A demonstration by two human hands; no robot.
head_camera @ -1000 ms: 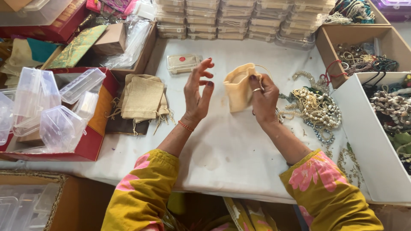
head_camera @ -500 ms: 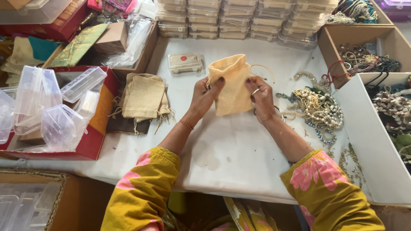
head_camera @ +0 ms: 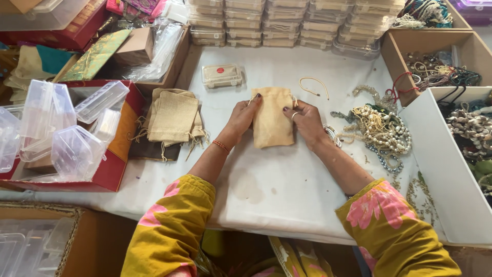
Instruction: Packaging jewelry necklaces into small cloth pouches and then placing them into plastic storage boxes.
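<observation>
both hands [head_camera: 245, 119] [head_camera: 306, 122] | fingers flat on beige pouch [head_camera: 271, 125] | pouch contents hidden

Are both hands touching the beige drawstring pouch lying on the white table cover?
Touching. In the head view, the left hand presses its fingers on the beige pouch's left edge, and the right hand rests on its right edge; no gap shows on either side.

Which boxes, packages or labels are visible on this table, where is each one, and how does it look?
Small clear plastic box: behind the left hand, flat, with a round red sticker.
Stacked clear boxes: along the far edge, flat, in rows.
Red tray: at left, holding empty clear cases.
White carton: at right, open, holding jewellery.
Beige cloth pouch: centre, between both hands; right hand beside it.
</observation>
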